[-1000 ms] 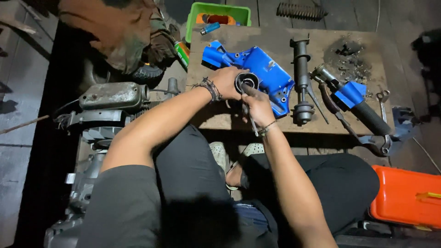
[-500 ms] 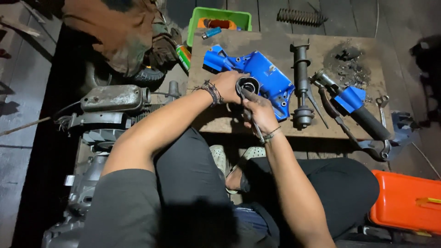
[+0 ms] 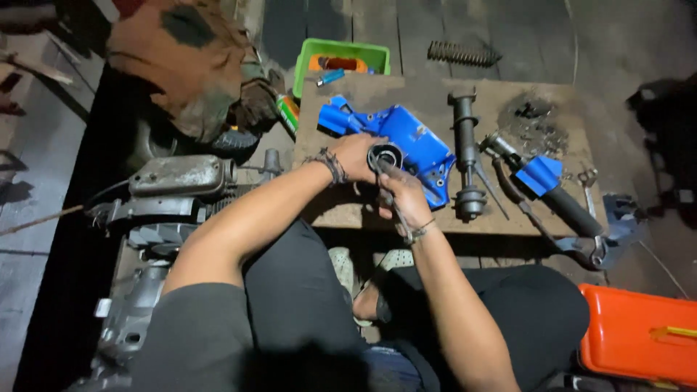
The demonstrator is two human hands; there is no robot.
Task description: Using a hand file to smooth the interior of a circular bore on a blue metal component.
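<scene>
Just beyond the knees, on a flat board (image 3: 348, 210) of rough, stained brown surface, both hands meet over one small part. The left hand (image 3: 356, 156), a braided band at its wrist, curls its fingers around a dark round ring (image 3: 385, 155), a rubbery-looking collar with a hollow centre, and holds it steady against the board. The right hand (image 3: 405, 197) is closed around a thin metal tool (image 3: 388, 192) whose slim dull shaft runs up from the palm to the ring's rim; a thin bracelet sits at that wrist.

Directly behind the ring, touching it from the far side, lies a bright blue housing (image 3: 406, 138), smooth and glossy, angular with moulded ribs and small holes. To the right of the right hand stands a dark steel shaft (image 3: 465, 156), cylindrical, stepped with flanges and ending in a round socket near the board's front edge. Further right lies a black tube with a blue clamp (image 3: 541, 178), matte on the tube and shiny on the clamp, beside a scatter of small greasy bits (image 3: 537, 120).

Beyond the left hand, off the board, sits a green plastic tray (image 3: 341, 54) with square walls. Far to the left of the left forearm rests a grey metal engine part (image 3: 181, 178), boxy and dusty. Near the right elbow lies an orange plastic case (image 3: 635, 330), smooth and rounded at its corners. A coiled spring (image 3: 461, 53) lies on the floor past the board.
</scene>
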